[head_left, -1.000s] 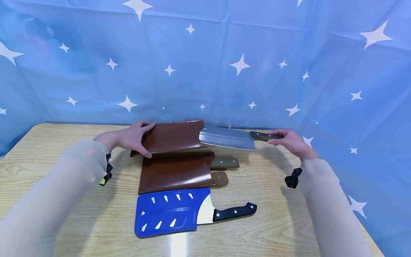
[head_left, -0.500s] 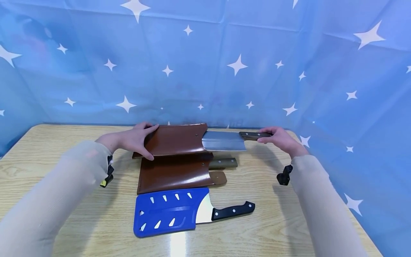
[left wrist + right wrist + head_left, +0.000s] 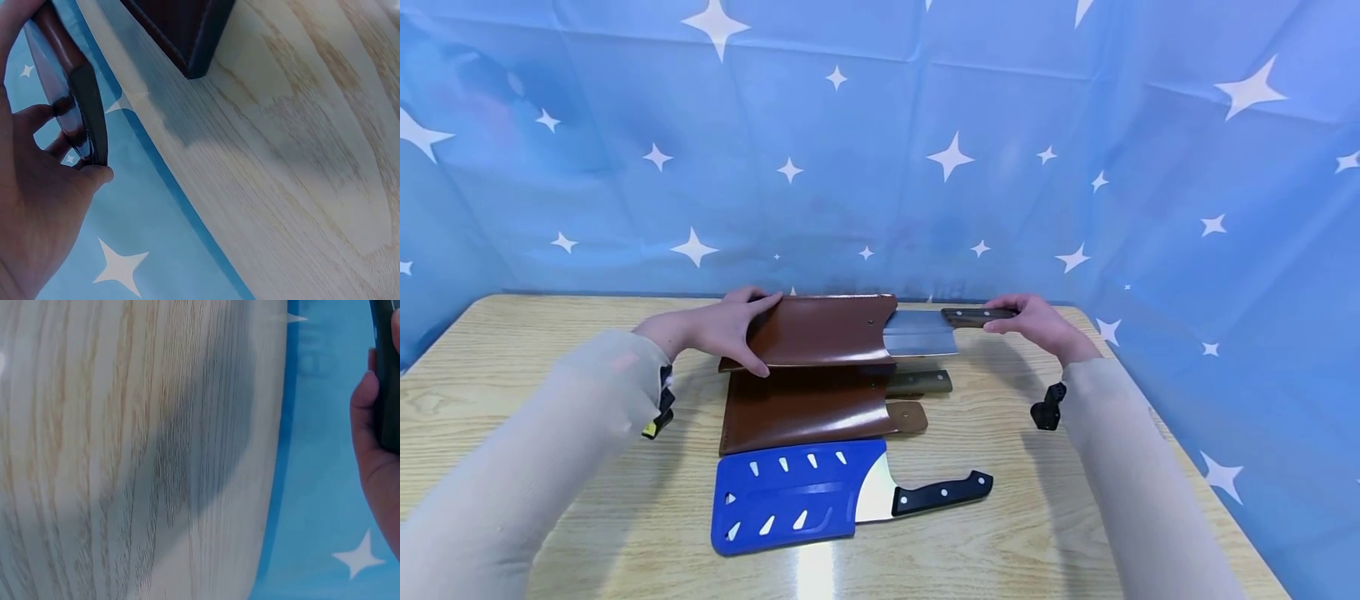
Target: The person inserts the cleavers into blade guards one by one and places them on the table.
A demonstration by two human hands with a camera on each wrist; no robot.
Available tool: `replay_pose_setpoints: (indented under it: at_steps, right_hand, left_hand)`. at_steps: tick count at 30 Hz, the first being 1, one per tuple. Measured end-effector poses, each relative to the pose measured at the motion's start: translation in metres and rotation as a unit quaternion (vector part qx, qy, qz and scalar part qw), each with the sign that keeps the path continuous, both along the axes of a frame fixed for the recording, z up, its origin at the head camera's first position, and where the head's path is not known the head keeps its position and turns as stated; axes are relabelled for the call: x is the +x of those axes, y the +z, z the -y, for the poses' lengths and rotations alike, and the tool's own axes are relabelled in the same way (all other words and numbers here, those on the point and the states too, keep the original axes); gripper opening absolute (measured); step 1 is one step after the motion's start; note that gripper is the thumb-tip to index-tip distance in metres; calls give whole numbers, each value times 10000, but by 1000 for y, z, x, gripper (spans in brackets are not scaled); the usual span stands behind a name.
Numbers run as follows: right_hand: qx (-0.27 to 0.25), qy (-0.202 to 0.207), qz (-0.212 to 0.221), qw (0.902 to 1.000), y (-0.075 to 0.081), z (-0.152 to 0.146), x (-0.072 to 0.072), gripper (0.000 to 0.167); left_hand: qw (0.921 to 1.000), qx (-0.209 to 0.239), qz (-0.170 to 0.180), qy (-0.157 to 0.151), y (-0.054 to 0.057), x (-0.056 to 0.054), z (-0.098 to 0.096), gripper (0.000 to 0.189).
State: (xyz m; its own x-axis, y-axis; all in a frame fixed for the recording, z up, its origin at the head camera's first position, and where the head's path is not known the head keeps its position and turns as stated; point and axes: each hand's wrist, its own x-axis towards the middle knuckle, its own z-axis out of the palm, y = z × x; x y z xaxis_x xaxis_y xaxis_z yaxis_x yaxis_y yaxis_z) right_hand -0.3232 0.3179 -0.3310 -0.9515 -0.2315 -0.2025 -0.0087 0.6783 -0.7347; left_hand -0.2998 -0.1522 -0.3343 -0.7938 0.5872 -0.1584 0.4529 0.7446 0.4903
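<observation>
At the back of the table, my left hand [image 3: 722,329] grips the closed end of a brown leather sheath [image 3: 820,331], raised off the tabletop. In the left wrist view the thumb and fingers pinch the sheath's edges [image 3: 87,112]. My right hand [image 3: 1033,323] holds the dark wooden handle [image 3: 973,317] of a cleaver, whose steel blade [image 3: 919,333] is partly inside the sheath's right-hand mouth. In the right wrist view, fingers [image 3: 365,406] wrap the handle at the right edge. The blade's inner part is hidden by the leather.
Just in front lies a second brown sheath [image 3: 805,412] with a cleaver's olive handle [image 3: 919,382] and a tan strap [image 3: 907,417] showing. Nearer stands a blue slotted guard [image 3: 790,500] over a cleaver with a black handle [image 3: 943,493]. A blue star-patterned cloth [image 3: 880,167] hangs behind the table.
The cleaver has slid left, deeper into the sheath, as my right hand moved left. My left hand and the sheath have shifted slightly right. The other two cleavers have stayed put.
</observation>
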Motion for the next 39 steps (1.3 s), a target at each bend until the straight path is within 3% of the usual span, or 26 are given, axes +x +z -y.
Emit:
replay_pose_setpoints:
  at_steps: [18, 27, 39]
  right_hand:
    - [37, -9, -222, 9997, 2, 19, -2, 45]
    - [-180, 51, -233, 9996, 7, 36, 0, 45]
    - [-264, 118, -218, 9993, 10, 47, -3, 45]
  left_hand:
    - [10000, 58, -48, 8, 4, 4, -9, 115]
    - [9999, 63, -151, -9, 2, 3, -15, 115]
    - [9997, 28, -260, -19, 9, 2, -19, 113]
